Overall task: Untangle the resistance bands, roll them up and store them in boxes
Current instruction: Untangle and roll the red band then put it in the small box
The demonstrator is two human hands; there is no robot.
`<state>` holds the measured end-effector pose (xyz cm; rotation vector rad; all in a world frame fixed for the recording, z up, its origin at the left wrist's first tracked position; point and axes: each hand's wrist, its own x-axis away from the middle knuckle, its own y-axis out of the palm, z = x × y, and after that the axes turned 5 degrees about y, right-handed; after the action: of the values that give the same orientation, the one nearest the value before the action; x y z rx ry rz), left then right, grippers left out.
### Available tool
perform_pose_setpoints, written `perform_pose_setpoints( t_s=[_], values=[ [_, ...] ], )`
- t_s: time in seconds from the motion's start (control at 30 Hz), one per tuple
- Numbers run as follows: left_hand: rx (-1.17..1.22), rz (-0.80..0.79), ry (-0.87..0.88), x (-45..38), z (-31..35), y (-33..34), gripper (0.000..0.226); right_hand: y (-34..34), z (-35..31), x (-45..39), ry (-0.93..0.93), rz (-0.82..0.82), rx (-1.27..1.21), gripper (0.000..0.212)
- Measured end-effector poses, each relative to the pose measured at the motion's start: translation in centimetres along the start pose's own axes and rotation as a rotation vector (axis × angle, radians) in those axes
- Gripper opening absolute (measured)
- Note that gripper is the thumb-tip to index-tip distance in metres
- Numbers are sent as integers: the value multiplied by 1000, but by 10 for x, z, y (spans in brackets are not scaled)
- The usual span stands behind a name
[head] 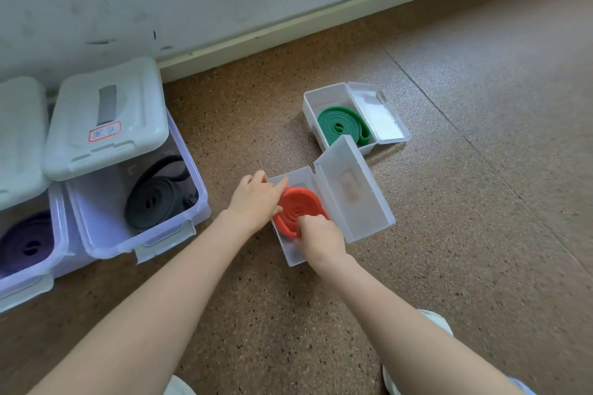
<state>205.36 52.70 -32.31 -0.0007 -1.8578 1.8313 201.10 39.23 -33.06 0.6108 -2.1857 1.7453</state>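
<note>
Red band (298,207), rolled, sits in the near clear box (290,253), lid up. Left hand (255,199) presses its edge with fingers out; right hand (316,234) pinches the coil. Green, black and purple bands already boxed. Lids left, apparently.

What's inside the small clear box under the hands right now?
A rolled red band sits in the box, its lid open. The left hand and right hand cover the roll's edges and part of the box floor.
</note>
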Motion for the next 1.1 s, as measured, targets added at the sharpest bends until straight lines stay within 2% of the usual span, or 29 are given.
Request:
perform_pose_setpoints(
  t_s=[0.1,0.23,0.33,0.5,0.6,0.7,0.77,0.83,0.93,1.0,1.1],
  values=[
    [27,71,-35,15,0,0,64,-26,9,16,-24,24,-46,10],
    [134,258,-11,30,10,0,53,-61,23,34,-20,141,-164,27],
    [131,275,52,43,19,6,54,-71,33,42,-54,177,-192,28],
    [418,337,-174,44,19,12,50,-43,30,39,-45,109,-294,22],
    [512,278,-232,35,11,13,62,-34,15,14,-155,115,-294,46],
    [573,246,-225,32,9,20,72,-38,1,-26,-287,-46,-54,61],
    [614,263,-214,33,12,28,81,-43,-4,-49,-305,-154,82,61],
    [663,286,-195,36,13,34,88,-48,-8,-66,-302,-247,117,61],
    [750,315,-196,40,12,40,90,-52,-13,-76,-349,-322,162,44],
    [759,308,-199,40,11,40,88,-58,-11,-78,-382,-306,123,38],
    [760,331,-159,42,10,38,85,-78,-1,-79,-378,-221,-80,30]
  ],
)
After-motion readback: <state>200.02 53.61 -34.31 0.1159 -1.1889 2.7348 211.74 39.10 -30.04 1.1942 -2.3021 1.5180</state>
